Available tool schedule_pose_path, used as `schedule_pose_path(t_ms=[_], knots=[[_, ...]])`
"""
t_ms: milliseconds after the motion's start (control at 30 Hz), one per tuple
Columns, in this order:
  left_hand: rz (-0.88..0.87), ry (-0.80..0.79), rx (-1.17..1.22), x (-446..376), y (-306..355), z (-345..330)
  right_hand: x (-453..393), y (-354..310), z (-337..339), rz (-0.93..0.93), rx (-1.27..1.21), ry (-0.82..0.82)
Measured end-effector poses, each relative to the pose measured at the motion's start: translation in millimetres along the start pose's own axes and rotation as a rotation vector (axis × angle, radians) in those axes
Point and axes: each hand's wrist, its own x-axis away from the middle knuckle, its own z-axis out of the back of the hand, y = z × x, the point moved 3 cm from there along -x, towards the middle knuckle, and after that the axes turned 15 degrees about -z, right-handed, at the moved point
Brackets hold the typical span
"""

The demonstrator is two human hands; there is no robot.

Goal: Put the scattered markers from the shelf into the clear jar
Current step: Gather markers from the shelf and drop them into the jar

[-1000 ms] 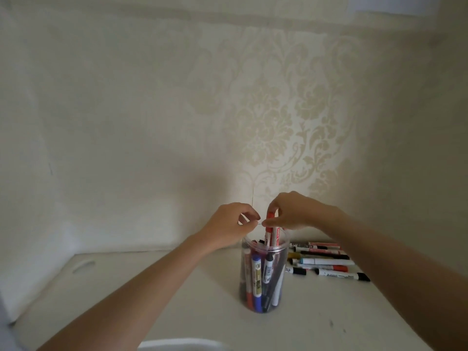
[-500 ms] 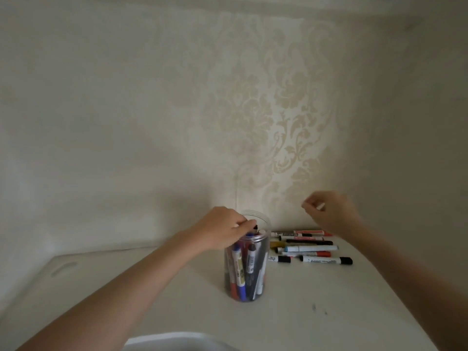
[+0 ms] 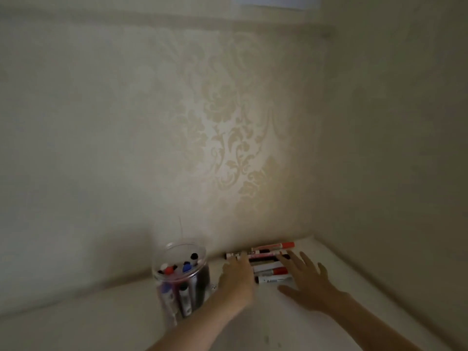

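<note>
Both forearms bare, no sleeves; rings/watch indiscernible, pic blurry.

Back wall (image 3: 177, 127): cream wallpaper, tan damask floral pattern (image 3: 233, 138), clearest in a brighter patch right of centre, fading to plain toward the left and top edges. Thin vertical line (image 3: 180, 226) low on it, looks like a seam or crack, can't tell which. Darker horizontal band (image 3: 152, 17) runs along the top. Pale rectangle (image 3: 276, 1) at the top edge, cut off, blurred, can't identify. Right side wall (image 3: 392, 148): plain, dimmer, meets back wall at a vertical corner. Two small dark specks (image 3: 266, 339) on the shelf surface near its front edge. Whole frame dim and motion-blurred.
</note>
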Motion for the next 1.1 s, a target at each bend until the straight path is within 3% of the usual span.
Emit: schedule_pose_path(t_ms=[67,133,367,533,733,833,1000,1100], knots=[[0.085,-0.115,-0.108,2.3,-9.3,-16.5,-4.8,-2.3,0.5,0.057,0.087,-0.011],[0.082,-0.118,-0.172,3.6,-15.3,-22.2,-8.5,-3.9,0.5,0.081,0.11,-0.046],[-0.232,-0.059,-0.212,-0.5,-4.0,-24.5,1.3,-6.9,-3.8,0.126,0.045,0.017],[-0.38,0.24,0.089,9.1,18.5,20.9,26.4,-19.0,-2.3,0.197,0.149,0.074],[-0.342,0.468,0.61,48.4,9.7,119.8,56.7,-23.1,-4.1,0.132,0.276,0.041],[-0.314,0.565,0.702,75.2,-20.1,164.2,72.9,-27.9,-4.3,0.139,0.288,0.065],[-0.233,0.711,0.547,114.5,-78.4,190.0,86.5,-33.0,9.3,-0.03,-0.09,-0.042],[-0.235,0.635,0.367,123.4,-93.0,179.7,93.5,-39.1,41.3,-0.091,-0.401,-0.071]])
